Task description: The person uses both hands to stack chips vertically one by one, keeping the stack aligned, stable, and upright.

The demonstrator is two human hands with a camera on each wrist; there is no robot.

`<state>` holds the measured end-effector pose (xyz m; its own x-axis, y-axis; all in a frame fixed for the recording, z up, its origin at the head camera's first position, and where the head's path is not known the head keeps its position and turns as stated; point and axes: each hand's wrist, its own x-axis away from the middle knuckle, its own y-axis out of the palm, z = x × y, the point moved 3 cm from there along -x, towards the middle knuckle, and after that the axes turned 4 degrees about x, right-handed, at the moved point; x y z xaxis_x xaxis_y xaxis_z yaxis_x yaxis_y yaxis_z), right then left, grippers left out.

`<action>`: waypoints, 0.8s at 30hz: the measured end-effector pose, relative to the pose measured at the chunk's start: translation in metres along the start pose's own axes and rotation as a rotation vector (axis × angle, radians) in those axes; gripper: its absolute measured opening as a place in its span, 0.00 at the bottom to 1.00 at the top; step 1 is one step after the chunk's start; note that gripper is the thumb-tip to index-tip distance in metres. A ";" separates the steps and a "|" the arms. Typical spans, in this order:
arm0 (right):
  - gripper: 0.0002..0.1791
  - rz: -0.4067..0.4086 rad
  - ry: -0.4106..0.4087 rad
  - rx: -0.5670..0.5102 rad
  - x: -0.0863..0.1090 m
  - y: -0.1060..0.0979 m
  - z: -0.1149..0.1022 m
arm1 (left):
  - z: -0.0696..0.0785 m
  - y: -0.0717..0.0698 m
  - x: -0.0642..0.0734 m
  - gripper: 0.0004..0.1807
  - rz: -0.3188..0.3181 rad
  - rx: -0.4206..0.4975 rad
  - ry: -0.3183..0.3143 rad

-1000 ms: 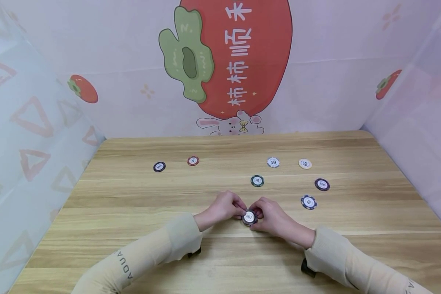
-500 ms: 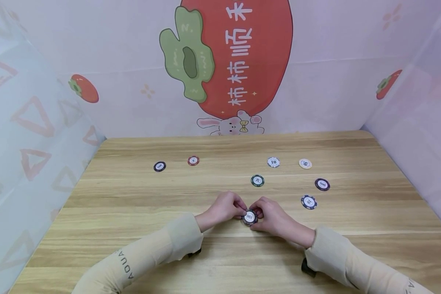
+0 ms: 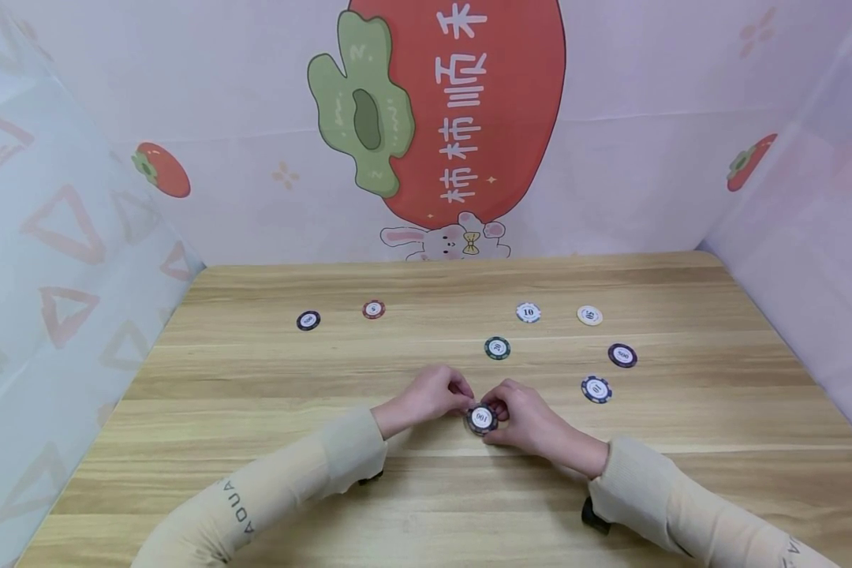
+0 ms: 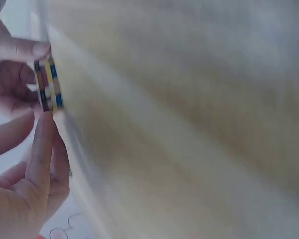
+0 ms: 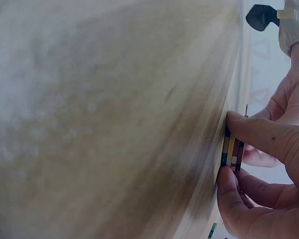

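Observation:
A small stack of poker chips [image 3: 482,419] lies flat on the table, with a black chip marked 100 on top. Its edge, in the left wrist view, shows layered chips [image 4: 52,85] in yellow, blue and dark red. My right hand [image 3: 528,418] pinches the stack between thumb and fingers from the right. Beside the stack's left side is my left hand [image 3: 433,394]. In the left wrist view the left index fingertip [image 4: 46,119] is at the stack's rim, the thumb [image 4: 20,130] apart from it; whether it touches is unclear.
Farther back lie single chips: purple 500 [image 3: 308,320], red 5 [image 3: 373,309], light blue 10 [image 3: 528,312], cream 50 [image 3: 589,315], green 20 [image 3: 497,348], another purple 500 [image 3: 622,355] and dark blue 10 [image 3: 596,389]. A printed cloth wall [image 3: 610,181] stands behind the table.
My left hand has shifted slightly left, its fingertips drawing back from the chip stack. The right hand and the stack have stayed in place.

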<state>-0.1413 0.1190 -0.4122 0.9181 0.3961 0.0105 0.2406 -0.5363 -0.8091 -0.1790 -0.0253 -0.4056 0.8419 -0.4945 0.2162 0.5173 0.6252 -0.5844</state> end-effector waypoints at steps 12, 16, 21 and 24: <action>0.22 -0.004 0.000 0.008 0.000 0.000 0.001 | -0.011 -0.040 -0.015 0.03 0.042 -0.261 0.142; 0.22 -0.002 0.008 0.013 0.000 0.000 0.001 | -0.017 -0.053 -0.021 0.03 0.062 -0.411 0.184; 0.22 0.002 0.007 0.014 -0.001 0.000 0.000 | -0.026 -0.069 -0.025 0.04 0.085 -0.492 0.215; 0.22 0.008 -0.002 0.009 -0.001 0.000 0.000 | -0.032 -0.079 -0.028 0.05 0.100 -0.502 0.188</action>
<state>-0.1418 0.1188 -0.4128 0.9193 0.3936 0.0023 0.2301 -0.5326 -0.8145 -0.2481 -0.0804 -0.3910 0.8175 -0.5755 0.0234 0.2598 0.3322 -0.9067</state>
